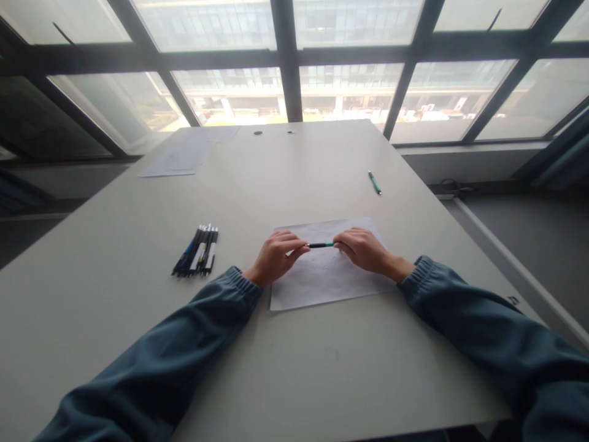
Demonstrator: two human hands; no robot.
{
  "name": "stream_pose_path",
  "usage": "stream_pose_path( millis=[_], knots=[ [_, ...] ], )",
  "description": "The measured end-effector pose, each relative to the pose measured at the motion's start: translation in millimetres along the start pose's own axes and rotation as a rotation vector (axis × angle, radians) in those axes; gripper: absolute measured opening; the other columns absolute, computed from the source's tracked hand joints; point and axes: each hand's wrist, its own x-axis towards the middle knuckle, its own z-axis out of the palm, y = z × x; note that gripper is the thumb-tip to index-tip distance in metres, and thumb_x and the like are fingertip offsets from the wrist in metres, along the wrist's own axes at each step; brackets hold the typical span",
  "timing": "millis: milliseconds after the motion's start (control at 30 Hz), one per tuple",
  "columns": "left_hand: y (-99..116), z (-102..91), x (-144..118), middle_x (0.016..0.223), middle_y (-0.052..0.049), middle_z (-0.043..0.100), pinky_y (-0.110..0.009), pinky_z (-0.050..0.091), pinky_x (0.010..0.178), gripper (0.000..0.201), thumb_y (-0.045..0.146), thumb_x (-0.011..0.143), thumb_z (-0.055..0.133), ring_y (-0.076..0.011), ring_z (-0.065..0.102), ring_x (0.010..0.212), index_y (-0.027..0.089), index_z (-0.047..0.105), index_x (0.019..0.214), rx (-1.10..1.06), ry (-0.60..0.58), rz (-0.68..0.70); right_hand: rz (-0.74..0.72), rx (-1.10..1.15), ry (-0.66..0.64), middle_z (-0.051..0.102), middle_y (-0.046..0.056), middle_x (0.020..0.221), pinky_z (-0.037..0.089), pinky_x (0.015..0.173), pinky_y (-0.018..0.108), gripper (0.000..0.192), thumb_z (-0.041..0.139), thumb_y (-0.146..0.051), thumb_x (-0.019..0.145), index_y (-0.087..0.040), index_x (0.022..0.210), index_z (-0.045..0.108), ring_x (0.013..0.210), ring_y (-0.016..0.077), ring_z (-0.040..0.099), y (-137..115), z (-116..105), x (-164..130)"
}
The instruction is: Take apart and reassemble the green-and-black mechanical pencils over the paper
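Note:
A black and green pen (321,245) lies level between my two hands, above a white sheet of paper (317,288). My left hand (279,255) pinches its black end between thumb and fingers. At the green end, my right hand (361,248) is closed on it, fingers covering the tip. Left of my left hand, several black pens (197,252) rest side by side in a bunch, some with white parts and one with blue. Another green and black pen (374,183) lies alone farther back on the right.
The white table (294,368) stretches away to large windows with dark frames (288,61). More papers (181,153) lie at its far left. Two round holes (258,133) show near the far edge. A small dark mark (513,300) is by the right edge.

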Motion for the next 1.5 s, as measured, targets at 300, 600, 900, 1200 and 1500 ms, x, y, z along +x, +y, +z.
stream_pose_path(
  millis=[300, 600, 900, 1200, 1500],
  knots=[
    [4.0, -1.5, 1.3, 0.082, -0.004, 0.073, -0.031, 0.05, 0.079, 0.018, 0.034, 0.095, 0.063, -0.0162, 0.065, 0.077, 0.019, 0.072, 0.089, 0.009, 0.112, -0.126, 0.154, 0.186, 0.104, 0.072, 0.005, 0.079, 0.049, 0.071, 0.031, 0.023, 0.07, -0.04, 0.091, -0.019, 0.1, 0.071, 0.067, 0.0166, 0.063, -0.2, -3.9, 0.4],
    [3.5, -1.3, 0.8, 0.082, -0.005, 0.072, -0.032, 0.05, 0.08, 0.024, 0.038, 0.096, 0.062, -0.0167, 0.065, 0.078, 0.019, 0.071, 0.086, -0.072, 0.031, -0.066, 0.648, 1.151, 0.312, 0.063, -0.001, 0.067, 0.047, 0.061, 0.028, 0.026, 0.081, -0.042, 0.078, -0.02, 0.09, 0.074, 0.062, 0.0124, 0.056, -6.4, -6.3, 11.5],
    [1.0, -1.8, -1.5, 0.09, -0.006, 0.075, -0.034, 0.048, 0.088, 0.033, 0.034, 0.103, 0.047, -0.0175, 0.066, 0.085, 0.018, 0.071, 0.086, -0.145, -0.04, -0.102, 0.857, 1.827, 0.531, 0.064, -0.001, 0.081, 0.056, 0.086, 0.036, 0.014, 0.068, -0.028, 0.088, -0.023, 0.082, 0.056, 0.084, 0.016, 0.065, 1.5, -16.9, 15.1],
    [1.2, -1.5, -0.7, 0.086, -0.005, 0.074, -0.034, 0.048, 0.087, 0.035, 0.035, 0.103, 0.047, -0.0178, 0.066, 0.084, 0.019, 0.071, 0.083, -0.115, -0.059, -0.134, 0.783, 2.026, 0.502, 0.03, -0.006, 0.055, 0.041, 0.049, 0.023, 0.033, 0.047, -0.032, 0.098, -0.022, 0.067, 0.041, 0.046, 0.0098, 0.028, 3.6, -25.2, 14.2],
    [-0.6, -0.5, -1.1, 0.091, -0.005, 0.074, -0.034, 0.049, 0.087, 0.027, 0.033, 0.102, 0.05, -0.0182, 0.065, 0.087, 0.02, 0.072, 0.093, -0.051, -0.088, -0.095, 0.813, 1.907, 0.484, 0.027, -0.009, 0.051, 0.035, 0.044, 0.02, 0.019, 0.06, -0.035, 0.092, -0.019, 0.081, 0.058, 0.043, 0.0082, 0.025, 0.0, -27.1, 13.2]
  ],
)
